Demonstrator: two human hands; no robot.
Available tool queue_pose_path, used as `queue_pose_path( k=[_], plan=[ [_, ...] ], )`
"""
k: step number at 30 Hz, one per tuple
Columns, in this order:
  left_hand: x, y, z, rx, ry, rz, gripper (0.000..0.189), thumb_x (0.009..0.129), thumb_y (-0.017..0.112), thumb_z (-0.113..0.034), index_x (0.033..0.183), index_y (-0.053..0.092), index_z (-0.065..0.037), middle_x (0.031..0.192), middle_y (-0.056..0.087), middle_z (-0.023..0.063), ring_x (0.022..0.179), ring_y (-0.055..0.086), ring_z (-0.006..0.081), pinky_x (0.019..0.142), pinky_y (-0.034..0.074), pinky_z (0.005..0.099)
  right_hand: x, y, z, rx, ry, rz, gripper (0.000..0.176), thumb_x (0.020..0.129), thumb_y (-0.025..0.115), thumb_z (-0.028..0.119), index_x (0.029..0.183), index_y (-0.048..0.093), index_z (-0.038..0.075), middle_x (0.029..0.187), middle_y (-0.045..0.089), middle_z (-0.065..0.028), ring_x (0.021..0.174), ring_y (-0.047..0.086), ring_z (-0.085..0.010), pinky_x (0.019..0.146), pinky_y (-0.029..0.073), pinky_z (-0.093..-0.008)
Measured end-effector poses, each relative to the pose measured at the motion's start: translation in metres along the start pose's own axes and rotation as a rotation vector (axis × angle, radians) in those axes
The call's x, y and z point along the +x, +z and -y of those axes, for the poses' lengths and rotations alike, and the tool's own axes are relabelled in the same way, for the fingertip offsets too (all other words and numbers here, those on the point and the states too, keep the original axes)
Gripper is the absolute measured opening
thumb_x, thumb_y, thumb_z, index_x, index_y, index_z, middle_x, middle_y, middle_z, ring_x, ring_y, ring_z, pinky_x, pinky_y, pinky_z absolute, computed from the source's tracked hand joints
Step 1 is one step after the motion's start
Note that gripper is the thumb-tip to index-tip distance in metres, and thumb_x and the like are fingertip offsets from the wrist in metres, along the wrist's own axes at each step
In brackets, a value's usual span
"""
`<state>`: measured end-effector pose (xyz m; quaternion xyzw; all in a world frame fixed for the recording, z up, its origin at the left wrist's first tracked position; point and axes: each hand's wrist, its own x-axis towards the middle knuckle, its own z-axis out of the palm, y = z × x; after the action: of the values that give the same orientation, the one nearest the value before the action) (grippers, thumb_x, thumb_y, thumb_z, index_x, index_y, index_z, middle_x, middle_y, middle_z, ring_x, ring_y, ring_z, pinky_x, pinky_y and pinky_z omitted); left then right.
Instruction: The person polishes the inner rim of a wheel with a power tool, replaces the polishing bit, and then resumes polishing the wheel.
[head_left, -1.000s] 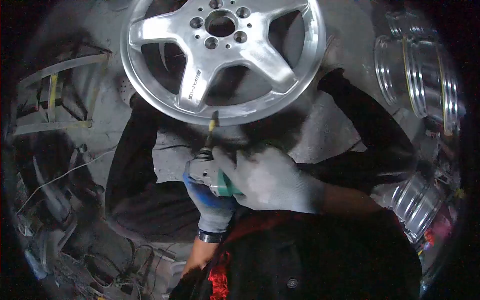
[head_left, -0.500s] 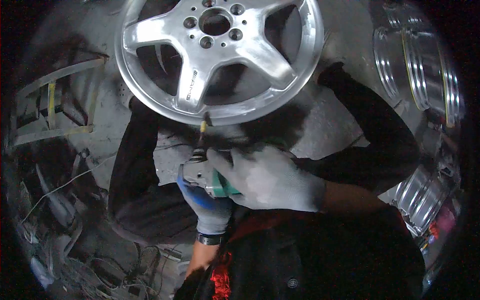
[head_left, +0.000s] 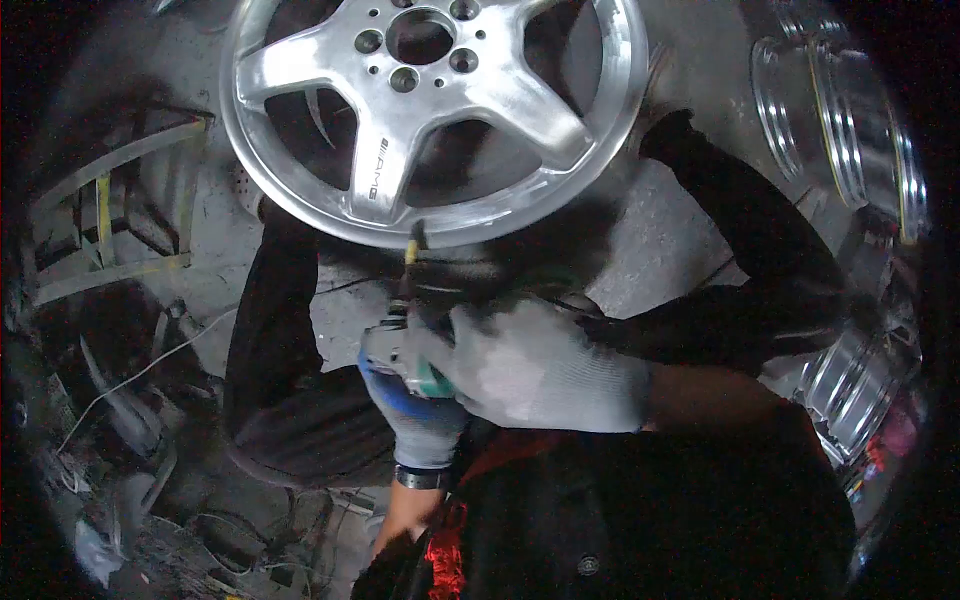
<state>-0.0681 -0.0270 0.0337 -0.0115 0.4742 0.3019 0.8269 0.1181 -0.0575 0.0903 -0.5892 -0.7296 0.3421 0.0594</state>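
Observation:
A silver five-spoke wheel rim (head_left: 378, 160) with AMG lettering on one spoke fills the upper middle. Between my legs is a grey and green power tool (head_left: 432, 380), whose thin shaft with a yellow band and dark tip (head_left: 415, 243) points up at the rim's lower edge. My left hand (head_left: 415, 425), in a grey and blue glove, is closed round the tool from below. From the right, my right hand (head_left: 545, 370), in a grey glove, wraps over the tool's body. Whether the tip touches the rim is unclear.
More shiny rims (head_left: 835, 120) stand at the right, with another (head_left: 850, 395) lower down. A metal frame (head_left: 120, 165) lies at the left. A thin cable (head_left: 150, 360) crosses the floor, and clutter covers the lower left.
The wheel sits slightly higher and further left in view. My right hand has shifted a little over the tool, and the tool's shaft stands slightly further right.

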Motion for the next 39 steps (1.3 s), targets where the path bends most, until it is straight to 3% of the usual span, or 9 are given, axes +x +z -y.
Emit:
queue_pose_path(
  k=[7,9,13,17,20,28,31,33,39],
  plan=[
    [0.004,-0.01,-0.009,0.056,0.03,0.054,0.069,0.104,0.041,-0.062,0.149,0.052,-0.011,0.145,0.06,0.0115,0.135,0.055,0.0298,0.118,0.041,0.0467,0.011,0.016,-0.006,-0.019,-0.088,-0.274,0.066,0.089,0.068,0.033,0.146,0.052,0.004,0.098,0.066,-0.0191,0.07,0.069,-0.0241,0.053,0.053,-0.0407],
    [0.002,-0.009,0.002,0.033,-0.03,0.006,0.069,0.105,0.038,-0.06,0.153,0.048,-0.012,0.151,0.055,0.0122,0.14,0.051,0.0317,0.12,0.037,0.0485,-0.003,-0.008,-0.003,0.021,0.05,0.067,0.067,0.09,0.069,0.036,0.145,0.054,0.003,0.102,0.065,-0.0185,0.079,0.069,-0.0247,0.061,0.056,-0.0397],
    [0.007,-0.012,0.025,-0.018,-0.113,0.108,0.062,0.108,0.036,-0.054,0.151,0.05,-0.013,0.152,0.055,0.0126,0.141,0.051,0.0311,0.12,0.038,0.0478,-0.034,-0.002,-0.01,-0.076,0.076,0.109,0.07,0.089,0.069,0.039,0.147,0.053,0.003,0.105,0.064,-0.0177,0.079,0.069,-0.0256,0.063,0.056,-0.0398],
    [0.006,-0.027,0.034,0.56,0.171,0.106,0.059,0.108,0.037,-0.052,0.15,0.051,-0.012,0.151,0.056,0.0114,0.139,0.052,0.0307,0.12,0.039,0.0462,-0.036,0.006,-0.012,-0.077,0.058,-0.095,0.076,0.088,0.07,0.041,0.15,0.049,0.003,0.103,0.062,-0.0155,0.076,0.069,-0.0256,0.06,0.056,-0.0406],
    [0.003,-0.012,0.012,-0.028,-0.094,0.081,0.064,0.108,0.035,-0.054,0.153,0.048,-0.011,0.153,0.054,0.0129,0.142,0.05,0.0318,0.122,0.036,0.0474,-0.02,0.004,-0.006,-0.06,0.039,-0.033,0.075,0.088,0.071,0.039,0.149,0.049,0.002,0.101,0.062,-0.0161,0.074,0.069,-0.0264,0.06,0.056,-0.0421],
    [-0.001,-0.001,-0.017,0.104,0.126,0.023,0.054,0.109,0.038,-0.05,0.143,0.055,-0.011,0.142,0.061,0.0117,0.132,0.058,0.0289,0.114,0.046,0.0457,0.015,0.013,-0.005,0.053,-0.049,-0.172,0.071,0.088,0.073,0.037,0.145,0.049,0.002,0.097,0.064,-0.0178,0.068,0.069,-0.0292,0.057,0.056,-0.0428],
    [0.005,-0.006,-0.011,0.065,0.047,-0.025,0.054,0.108,0.04,-0.05,0.141,0.057,-0.012,0.139,0.062,0.01,0.129,0.059,0.0281,0.113,0.046,0.0449,0.007,0.003,-0.005,0.127,-0.02,-0.195,0.036,0.085,0.067,0.021,0.114,0.067,-0.001,0.09,0.07,-0.0177,0.075,0.074,-0.0295,0.062,0.058,-0.0467],
    [0.009,-0.011,-0.001,0.105,0.011,-0.036,0.062,0.107,0.037,-0.055,0.151,0.048,-0.012,0.149,0.055,0.0108,0.138,0.051,0.0302,0.119,0.038,0.0474,-0.004,0.002,-0.006,0.016,0.03,-0.051,0.076,0.089,0.073,0.041,0.15,0.048,0.005,0.097,0.064,-0.0171,0.067,0.068,-0.0295,0.061,0.058,-0.0435],
    [0.009,-0.017,0.005,0.147,-0.032,0.089,0.071,0.106,0.037,-0.059,0.158,0.043,-0.012,0.152,0.054,0.0121,0.141,0.049,0.0319,0.122,0.034,0.0485,-0.016,-0.003,-0.002,-0.039,0.091,-0.044,0.074,0.088,0.073,0.04,0.149,0.05,0.004,0.093,0.063,-0.0146,0.068,0.068,-0.026,0.058,0.057,-0.0406]
  ],
)
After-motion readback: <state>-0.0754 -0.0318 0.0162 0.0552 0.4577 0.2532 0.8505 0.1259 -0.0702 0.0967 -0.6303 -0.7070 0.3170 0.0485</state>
